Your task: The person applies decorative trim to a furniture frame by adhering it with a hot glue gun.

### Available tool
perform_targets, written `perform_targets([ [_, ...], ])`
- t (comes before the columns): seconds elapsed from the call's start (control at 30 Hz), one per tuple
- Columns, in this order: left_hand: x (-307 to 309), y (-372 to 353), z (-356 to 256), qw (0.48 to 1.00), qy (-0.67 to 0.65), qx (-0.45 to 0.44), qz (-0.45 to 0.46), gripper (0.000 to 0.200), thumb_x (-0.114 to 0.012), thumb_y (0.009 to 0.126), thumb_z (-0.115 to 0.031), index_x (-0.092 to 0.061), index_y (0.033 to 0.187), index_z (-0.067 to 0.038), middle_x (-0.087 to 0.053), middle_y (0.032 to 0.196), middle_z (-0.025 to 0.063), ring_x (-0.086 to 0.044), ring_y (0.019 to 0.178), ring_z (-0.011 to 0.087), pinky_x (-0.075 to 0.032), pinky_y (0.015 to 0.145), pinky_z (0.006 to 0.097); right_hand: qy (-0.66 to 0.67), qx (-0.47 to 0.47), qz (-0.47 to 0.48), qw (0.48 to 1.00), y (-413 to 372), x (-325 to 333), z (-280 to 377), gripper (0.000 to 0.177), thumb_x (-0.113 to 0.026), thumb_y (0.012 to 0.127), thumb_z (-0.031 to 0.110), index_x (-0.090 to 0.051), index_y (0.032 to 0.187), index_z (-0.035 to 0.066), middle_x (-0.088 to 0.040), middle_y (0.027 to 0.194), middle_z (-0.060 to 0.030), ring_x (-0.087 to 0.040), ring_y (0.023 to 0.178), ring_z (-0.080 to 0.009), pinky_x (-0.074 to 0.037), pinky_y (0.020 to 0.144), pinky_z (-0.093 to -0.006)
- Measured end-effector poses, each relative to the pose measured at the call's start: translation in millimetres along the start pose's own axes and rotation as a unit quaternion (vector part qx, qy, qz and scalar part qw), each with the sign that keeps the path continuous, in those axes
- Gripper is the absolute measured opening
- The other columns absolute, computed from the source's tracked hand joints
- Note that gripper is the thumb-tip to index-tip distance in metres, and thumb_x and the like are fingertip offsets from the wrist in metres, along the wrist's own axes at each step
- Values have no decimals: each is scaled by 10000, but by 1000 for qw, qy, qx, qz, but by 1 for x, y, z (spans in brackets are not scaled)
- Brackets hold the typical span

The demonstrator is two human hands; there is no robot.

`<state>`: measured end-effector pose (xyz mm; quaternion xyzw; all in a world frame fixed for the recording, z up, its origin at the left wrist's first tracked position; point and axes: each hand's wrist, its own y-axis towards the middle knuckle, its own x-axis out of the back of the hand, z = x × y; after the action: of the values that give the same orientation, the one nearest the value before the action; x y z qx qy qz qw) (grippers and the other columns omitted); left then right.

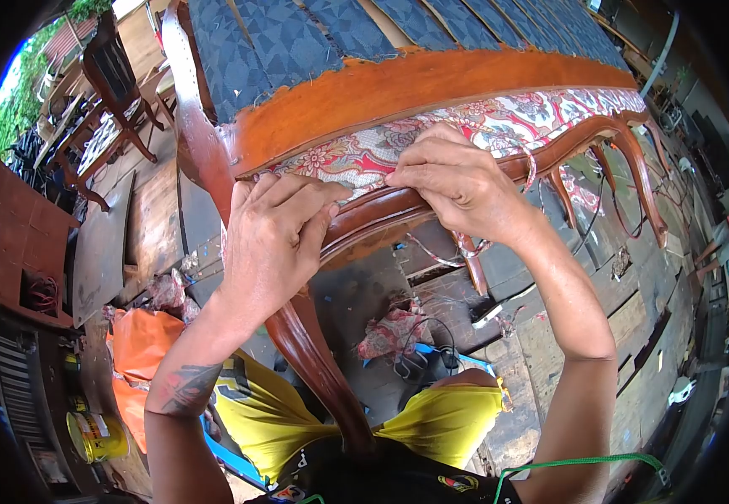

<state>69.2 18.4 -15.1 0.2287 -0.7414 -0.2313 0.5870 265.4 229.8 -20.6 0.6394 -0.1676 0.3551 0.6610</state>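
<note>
A carved wooden sofa frame (364,92) fills the upper view, with blue patterned fabric (247,42) above and red floral fabric (499,118) along the seat rail. My left hand (276,239) lies flat on the lower wooden rail, fingers pressing the floral fabric's edge. My right hand (457,181) pinches the floral fabric at the rail, fingers curled tight. A floral trim cord (531,168) loops past my right wrist. A curved wooden leg (314,361) runs down between my arms.
Dark wooden chairs (116,76) stand at the upper left. Fabric scraps (389,332), a black cable (419,357) and an orange cloth (142,344) lie on the plank floor. A yellow can (95,433) sits at lower left. More sofa legs (637,176) curve down at the right.
</note>
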Motion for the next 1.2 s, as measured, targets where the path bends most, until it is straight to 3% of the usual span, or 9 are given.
perform_targets([
  [0.13,2,0,1,1000,9,-23,3,210,-791,960,-80,-864,1149,-137,-805,1056,56,-690,993,251,-430,901,403,-14,12,-2,1000,0,0,1,305,-818,818,-101,-837,1091,35,-771,1046,-115,-714,1022,-321,-610,881,-429],
  [0.5,7,4,5,999,15,-27,26,227,-785,963,-82,-874,1159,-157,-806,1053,51,-691,1008,252,-430,939,418,-72,57,15,996,-2,1,5,437,-770,678,-142,-801,1103,-44,-742,1113,-130,-681,1071,-314,-620,880,-417],
  [0.83,6,6,7,999,18,-26,29,195,-821,957,-144,-885,1138,-181,-823,1036,21,-658,980,239,-425,937,410,-84,43,18,995,-5,-2,7,475,-763,706,-168,-790,1154,-12,-748,1132,-134,-704,1066,-354,-632,877,-439],
  [0.9,6,6,7,999,20,-25,30,193,-820,960,-149,-886,1138,-184,-822,1034,18,-657,978,236,-424,934,408,-102,70,1,992,-5,-2,6,441,-773,680,-132,-776,1113,-52,-734,1095,-129,-682,1058,-313,-626,851,-414],
  [1.17,4,4,10,999,25,-34,27,195,-808,972,-156,-887,1146,-193,-818,1034,15,-656,973,226,-420,930,401,-137,55,22,989,-7,-3,14,430,-782,717,-80,-766,1146,-42,-713,1140,-118,-667,1084,-316,-600,905,-444],
  [1.2,0,3,12,999,18,-50,5,232,-803,933,-116,-878,1141,-183,-790,988,21,-656,965,233,-423,918,407,-149,51,26,987,-8,-4,15,422,-782,738,-55,-763,1159,-35,-705,1153,-115,-664,1091,-316,-593,916,-448],
])
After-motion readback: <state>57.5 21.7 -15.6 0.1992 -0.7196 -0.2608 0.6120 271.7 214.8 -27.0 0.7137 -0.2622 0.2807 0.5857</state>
